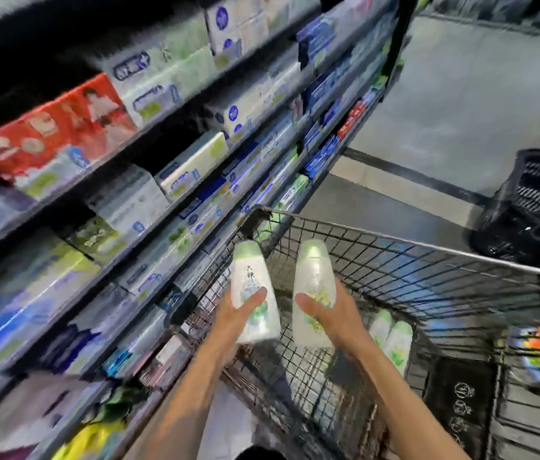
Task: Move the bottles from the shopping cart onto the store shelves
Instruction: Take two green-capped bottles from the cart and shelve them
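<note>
Left hand (238,313) grips bottle (253,293); right hand (331,313) grips second bottle (315,287).

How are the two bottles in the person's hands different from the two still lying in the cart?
The held bottles are lifted above the cart, one in the left hand and one in the right hand, green caps pointing away from the person. The cart bottles lie side by side, low in the shopping cart against its right wall, untouched. The held pair shows fully; the cart pair is partly hidden behind the right arm. All look like the same white bottles with green labels.
</note>
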`<state>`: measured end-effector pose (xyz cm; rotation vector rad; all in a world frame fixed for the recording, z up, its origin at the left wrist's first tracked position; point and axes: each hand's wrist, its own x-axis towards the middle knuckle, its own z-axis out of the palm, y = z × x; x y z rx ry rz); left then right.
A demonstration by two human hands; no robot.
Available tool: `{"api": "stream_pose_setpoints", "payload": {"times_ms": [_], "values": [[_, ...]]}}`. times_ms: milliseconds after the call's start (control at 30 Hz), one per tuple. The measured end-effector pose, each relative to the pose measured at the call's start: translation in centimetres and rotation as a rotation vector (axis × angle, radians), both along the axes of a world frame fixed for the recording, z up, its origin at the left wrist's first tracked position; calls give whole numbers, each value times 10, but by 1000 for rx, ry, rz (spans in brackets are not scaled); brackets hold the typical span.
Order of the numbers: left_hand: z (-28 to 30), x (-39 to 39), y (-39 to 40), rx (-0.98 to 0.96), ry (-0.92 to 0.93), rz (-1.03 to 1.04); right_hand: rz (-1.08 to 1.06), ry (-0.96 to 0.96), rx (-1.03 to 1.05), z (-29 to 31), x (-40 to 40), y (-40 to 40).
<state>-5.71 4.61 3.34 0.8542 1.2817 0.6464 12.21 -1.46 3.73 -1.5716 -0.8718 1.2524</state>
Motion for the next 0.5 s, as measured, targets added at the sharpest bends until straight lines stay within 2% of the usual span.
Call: {"api": "stream_pose_setpoints", "payload": {"times_ms": [167,367,500], "values": [[38,-45,-30,118,1,170,136,34,99,48,-35,-6],[81,-118,-62,253,-90,351,274,53,150,83,-97,-3],[109,-172,-82,362,-66,476,386,76,203,111,-148,-1]]}}
